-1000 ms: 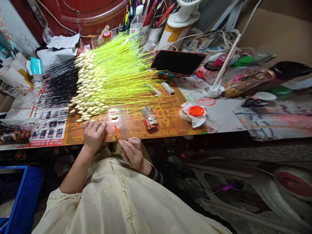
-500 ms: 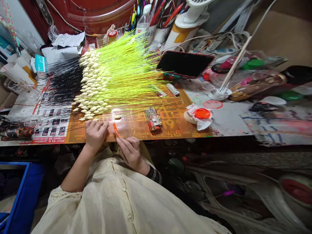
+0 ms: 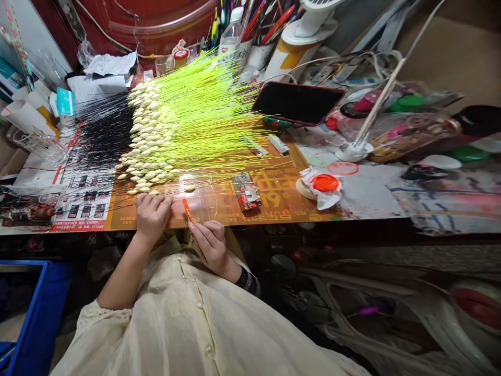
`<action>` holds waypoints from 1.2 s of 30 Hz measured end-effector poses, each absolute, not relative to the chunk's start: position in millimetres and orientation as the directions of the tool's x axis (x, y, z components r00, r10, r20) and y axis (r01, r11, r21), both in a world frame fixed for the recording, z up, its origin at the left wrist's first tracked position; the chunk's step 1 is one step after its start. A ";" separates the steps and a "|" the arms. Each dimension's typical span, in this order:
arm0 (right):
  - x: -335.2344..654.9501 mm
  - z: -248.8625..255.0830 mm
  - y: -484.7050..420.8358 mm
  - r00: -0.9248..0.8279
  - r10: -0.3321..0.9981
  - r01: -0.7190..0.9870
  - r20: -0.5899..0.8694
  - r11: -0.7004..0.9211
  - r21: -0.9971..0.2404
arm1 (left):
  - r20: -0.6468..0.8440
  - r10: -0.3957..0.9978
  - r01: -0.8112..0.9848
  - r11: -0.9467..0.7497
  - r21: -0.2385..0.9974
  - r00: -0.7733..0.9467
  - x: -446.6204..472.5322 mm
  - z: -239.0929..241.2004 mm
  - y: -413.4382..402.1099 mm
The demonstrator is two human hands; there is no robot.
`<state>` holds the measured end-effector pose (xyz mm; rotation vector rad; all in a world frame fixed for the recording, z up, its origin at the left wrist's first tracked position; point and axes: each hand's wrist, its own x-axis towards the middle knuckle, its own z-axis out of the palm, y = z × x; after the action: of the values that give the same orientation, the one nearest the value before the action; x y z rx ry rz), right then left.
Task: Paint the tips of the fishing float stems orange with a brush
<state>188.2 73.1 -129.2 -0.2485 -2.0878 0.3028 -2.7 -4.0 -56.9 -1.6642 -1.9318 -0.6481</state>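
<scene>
L hand (image 3: pixel 152 216) rests palm-down, fingers slightly curled, on orange printed mat (image 3: pixel 270 196), just short of cream buds (image 3: pixel 144 151) on neon-yellow stems. R hand (image 3: pixel 211 245) holds small orange sliver (image 3: pixel 187 209) in narrow pinch at mat's near edge, beside clear plastic film (image 3: pixel 203 203). Black bristles (image 3: pixel 105 130) lie on mat, left of buds; printed packet (image 3: pixel 246 192) sits on mat, right of hands.

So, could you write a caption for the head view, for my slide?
Right hand holds an orange sliver near the left hand, below rows of cream buds.
</scene>
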 end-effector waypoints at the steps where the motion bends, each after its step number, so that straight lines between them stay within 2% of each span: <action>1: 188.7 -128.7 73.2 -0.504 0.297 0.054 0.811 0.948 -0.314 | 0.655 0.746 0.991 0.132 0.027 -0.118 -3.2 -56.6 -4.4; 10: 185.9 -126.5 71.0 -0.496 0.238 -0.023 0.835 0.958 -0.287 | 0.661 0.738 0.989 0.133 0.061 -0.139 -12.1 -60.5 -15.3; 16: 176.6 -135.1 65.8 -0.513 0.251 -0.027 0.821 0.951 -0.308 | 0.640 0.743 0.981 0.148 0.124 -0.193 -13.9 -61.9 -19.0; 23: 173.1 -131.7 63.6 -0.515 0.252 0.006 0.820 0.957 -0.291 | 0.660 0.730 0.984 0.148 0.099 -0.176 -13.4 -60.9 -19.1; 31: 172.9 -138.9 63.3 -0.551 0.263 0.037 0.792 0.956 -0.291 | 0.640 0.739 0.978 0.163 0.133 -0.211 -13.5 -61.8 -19.0; 36: 172.6 -136.6 63.3 -0.547 0.260 0.041 0.795 0.958 -0.285 | 0.657 0.734 0.984 0.156 0.085 -0.173 -14.4 -61.3 -19.7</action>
<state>172.6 63.3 -136.6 -0.2119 -2.1380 0.2879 -14.4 -19.7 -61.3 -1.6301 -1.9708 -0.7072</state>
